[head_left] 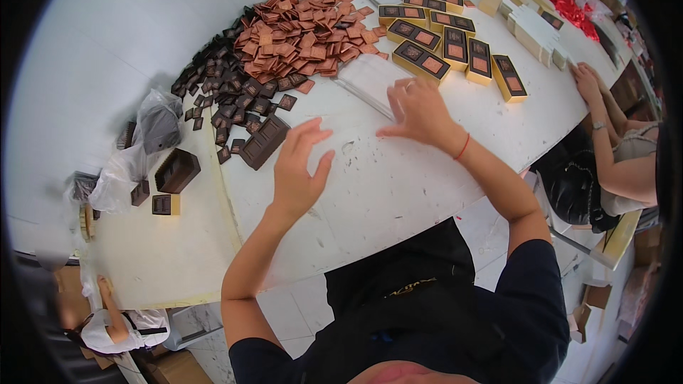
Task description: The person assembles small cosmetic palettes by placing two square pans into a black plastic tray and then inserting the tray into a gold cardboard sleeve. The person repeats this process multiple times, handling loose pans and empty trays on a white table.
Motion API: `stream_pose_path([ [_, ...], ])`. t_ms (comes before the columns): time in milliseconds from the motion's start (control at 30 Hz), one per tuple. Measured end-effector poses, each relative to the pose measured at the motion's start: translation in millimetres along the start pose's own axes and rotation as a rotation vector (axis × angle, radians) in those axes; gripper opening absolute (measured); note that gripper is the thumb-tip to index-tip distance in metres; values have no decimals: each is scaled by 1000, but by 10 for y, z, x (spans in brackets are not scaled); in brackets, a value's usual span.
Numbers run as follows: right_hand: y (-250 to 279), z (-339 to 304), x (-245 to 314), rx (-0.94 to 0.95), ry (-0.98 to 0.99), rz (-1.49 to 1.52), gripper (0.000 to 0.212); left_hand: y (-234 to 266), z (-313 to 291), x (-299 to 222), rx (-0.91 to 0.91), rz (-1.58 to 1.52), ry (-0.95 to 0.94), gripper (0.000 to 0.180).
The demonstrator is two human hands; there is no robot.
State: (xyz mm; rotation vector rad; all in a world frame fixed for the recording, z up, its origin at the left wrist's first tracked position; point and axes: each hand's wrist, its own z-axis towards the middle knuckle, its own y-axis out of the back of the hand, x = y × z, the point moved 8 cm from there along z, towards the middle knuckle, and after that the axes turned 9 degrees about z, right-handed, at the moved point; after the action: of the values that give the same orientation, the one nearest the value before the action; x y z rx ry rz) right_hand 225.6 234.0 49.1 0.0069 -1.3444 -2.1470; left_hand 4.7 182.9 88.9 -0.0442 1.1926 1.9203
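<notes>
My left hand (299, 171) hovers over the white table with thumb and fingers apart and nothing in it. Just beyond its fingertips lies a dark brown tray (265, 142) with square compartments. My right hand (421, 112) is also empty, its thumb spread from the bent fingers. Its fingertips are close to the nearest gold-edged box (421, 61); I cannot tell whether they touch it. That box holds a dark insert with copper and dark squares. A large heap of copper square packets (302, 32) lies ahead, with a heap of dark square packets (235, 85) left of it.
Several more filled boxes (455, 46) stand at the back right, near white cartons (533, 32) and red wrapping (565, 7). Stacked dark trays (178, 171) and plastic bags (117, 178) sit at left. Co-workers are at the right, one hand (589, 84) on the table edge, and lower left.
</notes>
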Motion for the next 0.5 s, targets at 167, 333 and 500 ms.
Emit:
stream_pose_path([
  [167,-120,-120,107,95,73,12,28,53,-183,0,80,-93,101,31],
  [333,395,-131,377,-103,88,384,21,349,-92,-89,-102,-20,112,28],
  [500,420,-388,723,363,-219,1320,25,270,-148,87,-8,-494,394,15],
])
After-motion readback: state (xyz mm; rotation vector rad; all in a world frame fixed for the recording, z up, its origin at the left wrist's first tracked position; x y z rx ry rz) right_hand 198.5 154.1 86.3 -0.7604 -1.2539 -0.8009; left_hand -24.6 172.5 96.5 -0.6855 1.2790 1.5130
